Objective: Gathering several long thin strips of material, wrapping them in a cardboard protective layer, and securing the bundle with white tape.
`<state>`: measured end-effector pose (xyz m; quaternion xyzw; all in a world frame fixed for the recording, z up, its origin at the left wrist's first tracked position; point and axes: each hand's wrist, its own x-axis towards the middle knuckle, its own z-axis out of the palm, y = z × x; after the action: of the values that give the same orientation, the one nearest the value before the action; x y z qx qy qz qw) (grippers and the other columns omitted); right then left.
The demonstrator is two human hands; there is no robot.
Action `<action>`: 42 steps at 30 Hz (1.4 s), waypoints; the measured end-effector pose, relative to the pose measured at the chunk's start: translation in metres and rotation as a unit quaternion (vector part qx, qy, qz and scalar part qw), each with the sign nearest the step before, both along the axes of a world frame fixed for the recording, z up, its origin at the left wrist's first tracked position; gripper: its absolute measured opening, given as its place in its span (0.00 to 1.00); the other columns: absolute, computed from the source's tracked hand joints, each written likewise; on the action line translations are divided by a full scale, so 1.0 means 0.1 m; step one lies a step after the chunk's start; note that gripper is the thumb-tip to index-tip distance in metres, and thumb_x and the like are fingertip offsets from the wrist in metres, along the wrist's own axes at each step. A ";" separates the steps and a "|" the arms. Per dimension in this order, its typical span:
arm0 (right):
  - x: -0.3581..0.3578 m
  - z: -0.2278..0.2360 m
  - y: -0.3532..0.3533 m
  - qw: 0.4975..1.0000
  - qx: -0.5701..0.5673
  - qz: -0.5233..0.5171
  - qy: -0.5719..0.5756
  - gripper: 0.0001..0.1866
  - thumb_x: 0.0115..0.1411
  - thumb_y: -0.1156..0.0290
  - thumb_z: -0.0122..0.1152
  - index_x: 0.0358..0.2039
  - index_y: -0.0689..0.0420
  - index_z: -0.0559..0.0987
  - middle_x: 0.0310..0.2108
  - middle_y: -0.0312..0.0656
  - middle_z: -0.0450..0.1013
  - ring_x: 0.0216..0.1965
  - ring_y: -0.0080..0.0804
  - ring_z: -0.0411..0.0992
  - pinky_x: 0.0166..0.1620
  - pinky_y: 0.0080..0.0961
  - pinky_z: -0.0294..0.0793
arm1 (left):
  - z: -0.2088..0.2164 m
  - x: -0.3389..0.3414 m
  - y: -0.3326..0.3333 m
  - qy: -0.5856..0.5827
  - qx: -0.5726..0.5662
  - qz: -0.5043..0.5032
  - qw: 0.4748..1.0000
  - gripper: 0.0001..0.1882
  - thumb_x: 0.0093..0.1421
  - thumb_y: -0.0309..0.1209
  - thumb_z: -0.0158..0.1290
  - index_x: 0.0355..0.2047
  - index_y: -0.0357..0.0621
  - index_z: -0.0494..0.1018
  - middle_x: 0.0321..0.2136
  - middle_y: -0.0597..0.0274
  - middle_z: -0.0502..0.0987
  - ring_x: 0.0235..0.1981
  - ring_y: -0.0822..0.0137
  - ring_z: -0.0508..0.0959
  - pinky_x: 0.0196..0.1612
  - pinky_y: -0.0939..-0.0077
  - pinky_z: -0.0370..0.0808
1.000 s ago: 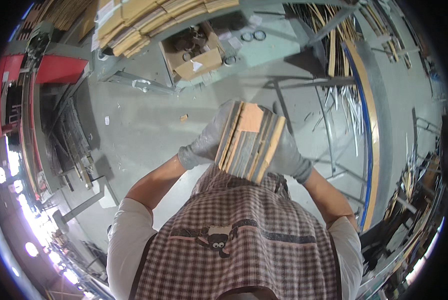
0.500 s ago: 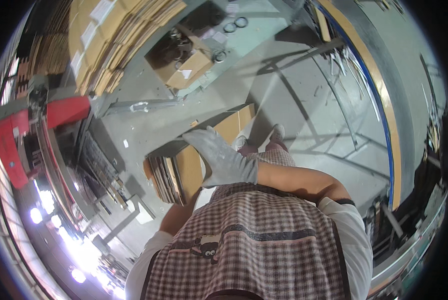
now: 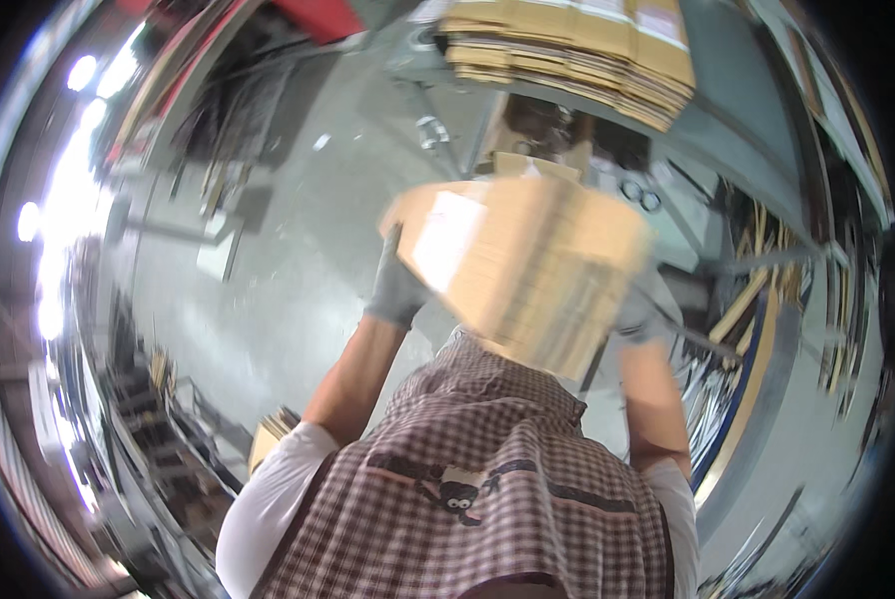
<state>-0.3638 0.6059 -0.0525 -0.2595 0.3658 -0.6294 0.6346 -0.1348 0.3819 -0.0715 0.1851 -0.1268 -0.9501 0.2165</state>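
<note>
Out in front of my apron I hold a thick bundle of flat cardboard sheets, tilted and smeared by motion. A white paper label lies on its left part, and layered sheet edges show toward the right. My left hand, in a grey glove, is closed on the bundle's left edge, its fingertips hidden behind the cardboard. At the right end is my right hand, also grey-gloved and blurred; it holds the bundle there, with most of its fingers out of sight.
Beyond the bundle, a large stack of flattened cardboard stands on a grey surface. An open carton and dark rings lie below it. Red machinery is at the far left, metal frames and long strips at right. A smaller cardboard pile sits by my left elbow.
My view has turned left, so the surroundings have swung to the right. The bundle has come up in front of me, and my right hand has shifted from its near side to its right end.
</note>
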 end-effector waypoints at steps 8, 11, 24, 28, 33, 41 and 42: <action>-0.22 0.56 0.16 0.977 0.022 0.079 0.197 0.49 0.53 0.59 0.66 0.68 0.66 0.53 0.61 0.50 0.61 0.68 0.43 0.55 0.69 0.33 0.49 | 0.65 -0.32 0.02 -0.196 -0.404 0.300 0.842 0.41 0.61 0.32 0.56 0.67 0.37 0.44 0.59 0.51 0.62 0.59 0.60 0.67 0.59 0.65 0.68; 0.16 0.63 0.20 0.943 0.015 0.017 0.331 0.58 0.45 0.65 0.71 0.70 0.65 0.45 0.64 0.51 0.58 0.67 0.44 0.55 0.68 0.34 0.52 | 1.06 -0.51 0.13 -0.175 -0.480 0.317 0.799 0.43 0.58 0.29 0.58 0.67 0.35 0.44 0.58 0.50 0.62 0.58 0.61 0.67 0.59 0.66 0.68; 0.26 -0.08 1.06 0.929 0.029 -0.348 0.126 0.54 0.55 0.56 0.69 0.70 0.64 0.45 0.59 0.61 0.62 0.59 0.45 0.67 0.58 0.33 0.69 | 1.40 -1.23 0.72 -0.096 -0.605 0.218 0.760 0.48 0.54 0.28 0.60 0.67 0.32 0.42 0.57 0.47 0.62 0.56 0.60 0.68 0.57 0.68 0.69; 0.49 -0.04 1.08 0.866 0.056 -0.339 0.362 0.59 0.52 0.52 0.72 0.68 0.70 0.44 0.62 0.63 0.59 0.63 0.47 0.63 0.62 0.36 0.65 | 1.32 -1.47 0.83 -0.060 -0.576 0.186 0.794 0.50 0.54 0.28 0.60 0.68 0.31 0.40 0.58 0.44 0.62 0.57 0.60 0.68 0.56 0.69 0.71; 0.80 0.02 0.97 0.799 0.154 -0.419 0.403 0.60 0.45 0.63 0.77 0.66 0.74 0.46 0.55 0.64 0.66 0.59 0.46 0.66 0.59 0.36 0.66 | 1.31 -1.57 0.99 -0.072 -0.580 0.155 0.797 0.50 0.55 0.29 0.61 0.68 0.29 0.41 0.59 0.44 0.62 0.57 0.59 0.69 0.57 0.68 0.70; 0.52 -0.26 1.30 0.920 0.103 -0.317 0.204 0.28 0.59 0.64 0.65 0.53 0.71 0.71 0.43 0.46 0.76 0.45 0.27 0.73 0.51 0.24 0.71 | 1.15 -1.64 0.92 -0.047 -0.575 0.106 0.810 0.48 0.57 0.29 0.59 0.68 0.30 0.40 0.59 0.44 0.63 0.58 0.59 0.68 0.59 0.67 0.68; 0.52 -0.34 1.30 0.934 0.112 -0.295 0.167 0.25 0.63 0.62 0.61 0.51 0.70 0.74 0.44 0.45 0.76 0.45 0.26 0.72 0.50 0.24 0.71 | 1.15 -1.66 0.93 -0.047 -0.577 0.106 0.809 0.48 0.57 0.29 0.59 0.68 0.30 0.40 0.59 0.44 0.63 0.58 0.59 0.68 0.59 0.67 0.68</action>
<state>-0.3119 0.7357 -0.0869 -0.1687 0.5950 -0.6906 0.3750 -0.3012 0.4746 0.0437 0.0827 -0.6410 -0.6636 0.3768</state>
